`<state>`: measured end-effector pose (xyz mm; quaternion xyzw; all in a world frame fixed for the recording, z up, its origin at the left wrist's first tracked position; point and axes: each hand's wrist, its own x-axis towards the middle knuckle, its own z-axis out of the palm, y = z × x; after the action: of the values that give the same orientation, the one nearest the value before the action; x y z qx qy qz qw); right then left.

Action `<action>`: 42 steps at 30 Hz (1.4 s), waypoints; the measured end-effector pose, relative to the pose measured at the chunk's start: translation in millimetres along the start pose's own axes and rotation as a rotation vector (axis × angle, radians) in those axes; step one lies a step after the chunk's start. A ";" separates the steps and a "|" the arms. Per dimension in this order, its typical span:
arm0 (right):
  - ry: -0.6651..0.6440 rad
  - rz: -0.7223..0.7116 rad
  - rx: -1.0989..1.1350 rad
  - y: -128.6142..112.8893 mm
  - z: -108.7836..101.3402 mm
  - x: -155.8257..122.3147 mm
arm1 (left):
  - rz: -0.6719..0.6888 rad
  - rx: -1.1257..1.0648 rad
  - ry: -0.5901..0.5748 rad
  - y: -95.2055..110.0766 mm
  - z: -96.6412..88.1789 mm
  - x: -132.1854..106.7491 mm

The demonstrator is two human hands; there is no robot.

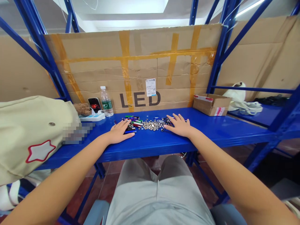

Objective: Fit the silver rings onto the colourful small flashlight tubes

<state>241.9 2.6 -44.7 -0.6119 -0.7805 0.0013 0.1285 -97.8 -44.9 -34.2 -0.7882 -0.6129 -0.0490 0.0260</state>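
Observation:
My left hand (120, 132) lies flat on the blue shelf (152, 142), fingers stretched out, its fingertips touching a heap of small coloured tubes (133, 122). My right hand (179, 125) also rests palm down with fingers spread, touching the right side of a pile of small silvery round pieces (152, 125) and dark bits. Neither hand grips anything.
A cream cloth bag with a red-edged star (32, 134) fills the left of the shelf. Behind it stand a power strip with a phone (94, 109) and a water bottle (106, 102). A taped cardboard sheet marked LED (140, 68) forms the back wall. An open carton (212, 104) sits at right.

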 end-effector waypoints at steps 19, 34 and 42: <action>0.113 -0.270 0.079 -9.5 -8.7 -3.5 | 0.403 0.120 0.260 15.5 -15.4 6.3; -0.338 -0.711 0.019 -56.2 -52.3 64.4 | 0.584 0.150 0.047 24.0 -38.7 40.1; -0.249 -0.663 0.172 -31.2 -41.5 64.1 | 0.729 0.087 -0.041 22.9 -42.5 54.3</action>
<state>206.5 49.6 13.1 -0.3075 -0.9432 0.0997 0.0766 -64.3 -2.5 14.4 -0.9538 -0.2938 0.0055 0.0630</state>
